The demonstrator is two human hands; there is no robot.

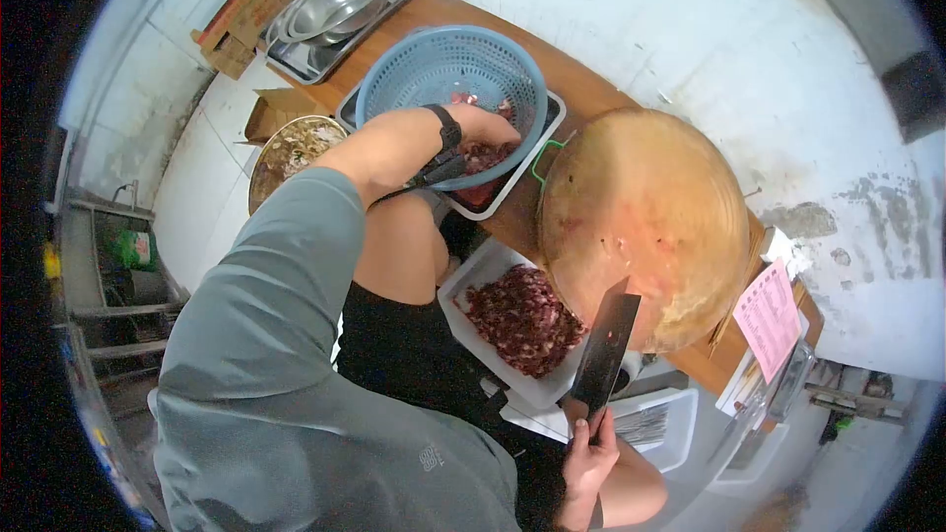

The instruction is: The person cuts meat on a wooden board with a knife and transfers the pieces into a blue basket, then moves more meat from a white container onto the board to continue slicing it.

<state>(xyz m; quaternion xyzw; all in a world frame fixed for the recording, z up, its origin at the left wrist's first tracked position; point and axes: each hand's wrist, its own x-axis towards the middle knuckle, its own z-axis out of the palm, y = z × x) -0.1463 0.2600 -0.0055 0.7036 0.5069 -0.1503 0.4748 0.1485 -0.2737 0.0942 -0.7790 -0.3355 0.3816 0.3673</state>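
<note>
My left hand (486, 125), with a black watch on the wrist, reaches down into a blue plastic colander basket (399, 64). Its fingers curl over dark red raw meat (485, 157) in there; their tips are partly hidden. Lower down, my right hand (591, 453) grips the handle of a cleaver (607, 345). The broad dark blade points up and lies over the near edge of a round wooden chopping block (650, 197), which has wet pinkish stains. Below the block, a white tray (537, 394) holds a heap of chopped red meat (524, 320).
The basket stands in a metal tray (554, 116) on a wooden table (434, 12). Steel bowls (340, 2) are at the far left, near cardboard boxes (241, 25). A pink printed sheet (767, 320) is right of the block. Another white tray (680, 429) sits low at right.
</note>
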